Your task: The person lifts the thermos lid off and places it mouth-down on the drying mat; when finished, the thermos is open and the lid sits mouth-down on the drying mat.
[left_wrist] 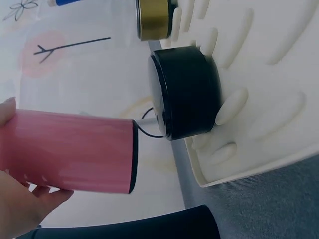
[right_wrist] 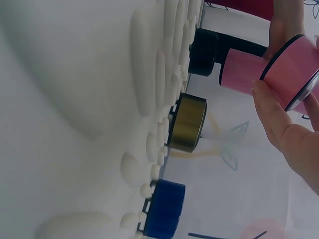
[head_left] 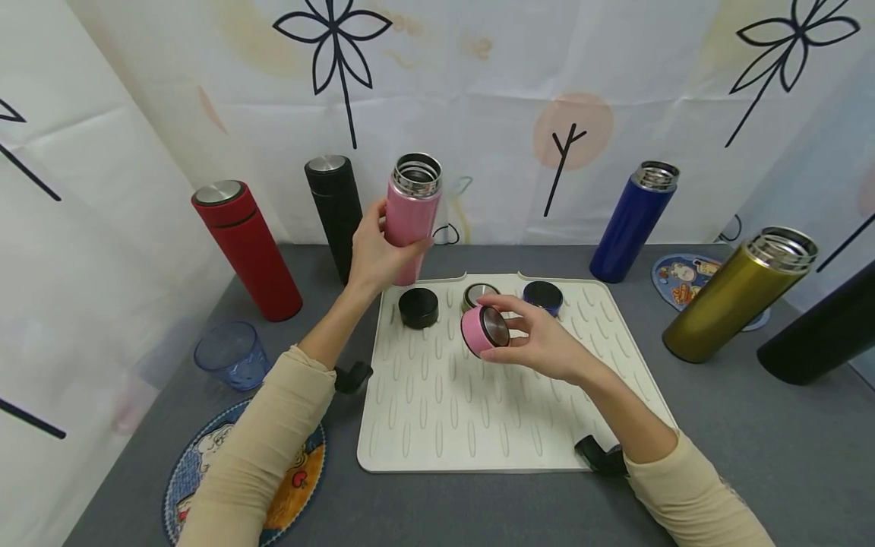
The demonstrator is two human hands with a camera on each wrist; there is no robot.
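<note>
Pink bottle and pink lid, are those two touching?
Apart: the head view shows part of the white mat between the pink bottle and pink lid.

Beige left sleeve and right sleeve, both ending at bare forearms.
At lower left of the frame, the left sleeve is plain cloth, creased crosswise and gathered at the left cuff; at lower right, the right sleeve has the same pale shade and soft folds. A small black fitting shows beside the left cuff, and a black, blocky attachment beside the right cuff. Left hand and right hand are ungloved.
</note>
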